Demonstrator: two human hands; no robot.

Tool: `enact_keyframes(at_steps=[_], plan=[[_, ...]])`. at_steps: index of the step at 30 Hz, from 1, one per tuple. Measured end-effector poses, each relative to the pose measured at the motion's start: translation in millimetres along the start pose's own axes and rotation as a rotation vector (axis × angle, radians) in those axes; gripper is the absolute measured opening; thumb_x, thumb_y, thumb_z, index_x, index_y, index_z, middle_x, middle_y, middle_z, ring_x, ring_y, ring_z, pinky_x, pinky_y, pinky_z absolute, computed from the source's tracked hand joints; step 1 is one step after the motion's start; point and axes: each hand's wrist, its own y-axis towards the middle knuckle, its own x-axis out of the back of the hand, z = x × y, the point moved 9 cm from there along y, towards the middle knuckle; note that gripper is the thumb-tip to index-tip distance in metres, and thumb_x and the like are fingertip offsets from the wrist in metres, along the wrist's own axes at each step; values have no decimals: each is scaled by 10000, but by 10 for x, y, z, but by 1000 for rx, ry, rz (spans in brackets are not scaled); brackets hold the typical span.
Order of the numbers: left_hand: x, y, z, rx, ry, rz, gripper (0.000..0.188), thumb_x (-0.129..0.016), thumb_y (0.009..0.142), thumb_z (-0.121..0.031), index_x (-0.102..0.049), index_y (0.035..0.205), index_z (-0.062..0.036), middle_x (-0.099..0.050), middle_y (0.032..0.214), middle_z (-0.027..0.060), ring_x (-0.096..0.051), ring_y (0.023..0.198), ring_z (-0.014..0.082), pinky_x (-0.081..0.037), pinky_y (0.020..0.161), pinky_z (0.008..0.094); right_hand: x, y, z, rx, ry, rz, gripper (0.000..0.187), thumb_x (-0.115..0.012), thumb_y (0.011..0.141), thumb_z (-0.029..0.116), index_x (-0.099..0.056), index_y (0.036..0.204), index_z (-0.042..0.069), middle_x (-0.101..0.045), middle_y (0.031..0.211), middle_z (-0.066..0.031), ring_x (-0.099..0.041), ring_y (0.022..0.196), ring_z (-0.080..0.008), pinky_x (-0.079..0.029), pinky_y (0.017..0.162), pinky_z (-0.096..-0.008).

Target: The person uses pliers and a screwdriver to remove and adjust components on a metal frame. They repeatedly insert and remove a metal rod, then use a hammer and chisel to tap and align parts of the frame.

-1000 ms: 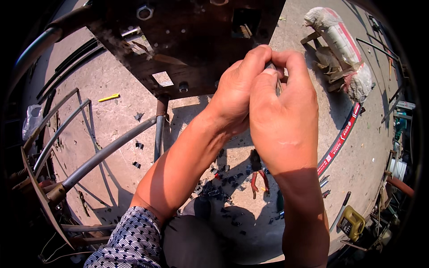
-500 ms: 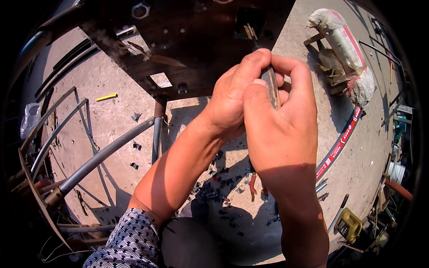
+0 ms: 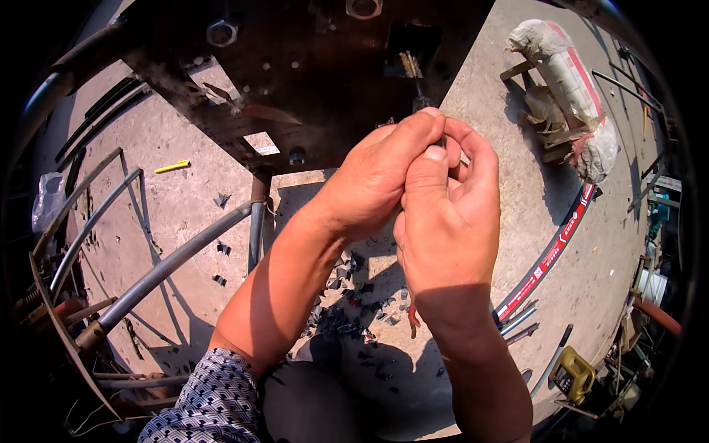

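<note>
My left hand (image 3: 380,166) and my right hand (image 3: 447,221) are closed together, thumbs nearly side by side, around a dark, narrow, cable-like piece (image 3: 422,102). Its upper end shows just beyond my fingertips; the rest is hidden in my grip. It points at a square opening in a dark, rusty steel plate (image 3: 325,111). Tan, frayed strands (image 3: 408,65) show in that opening, and whether they belong to the held piece is unclear. The plate stands on a metal leg (image 3: 257,221) and carries hex nuts (image 3: 221,32).
Black scraps (image 3: 347,314) litter the concrete below my hands. At the right are a wrapped white bundle (image 3: 565,77), a red-and-black strip (image 3: 546,255) and an olive jug (image 3: 574,375). A grey pipe (image 3: 177,262) and a yellow marker-like stick (image 3: 172,167) lie left.
Both hands have moved slightly down, and my right hand also a little left. The dark strip that showed between my fingers is now mostly covered. The view has shifted slightly.
</note>
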Motion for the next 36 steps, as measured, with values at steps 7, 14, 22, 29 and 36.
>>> enact_keyframes(at_steps=[7,14,22,29,36], plan=[[-37,14,35,35,-122,-109,360,-579,1068,-321,-679,1012,21,-715,917,113,-683,849,166,-559,769,294,-125,-26,-17,-342,287,266,291,-500,1134,327,-563,1115,44,-468,680,53,-410,546,-5,-296,441,-190],[-93,46,-9,6,-82,-92,345,-594,1063,-307,-659,1033,31,-752,995,228,-735,895,270,-620,812,385,30,43,88,190,-331,50,326,-541,1095,261,-604,1100,-58,-710,908,-228,-701,835,-382,-550,735,-458],[-131,95,-10,-12,-19,17,362,-555,1078,-316,-661,1054,29,-751,1003,237,-724,867,261,-616,819,379,67,-20,171,242,-458,43,286,-550,1097,230,-609,1136,-47,-701,900,-226,-730,827,-316,-542,707,-393],[-122,108,-22,-102,32,1,323,-579,1040,-219,-700,1005,78,-751,957,195,-724,877,227,-590,852,325,113,2,155,344,-432,34,308,-566,1073,238,-640,1172,-44,-706,925,-255,-719,899,-393,-541,781,-432],[-24,186,47,-159,78,-5,311,-616,1015,-229,-728,977,58,-730,897,105,-687,820,165,-566,797,295,145,17,153,361,-431,37,320,-555,1071,255,-658,1155,-36,-722,943,-247,-716,888,-405,-541,784,-428]])
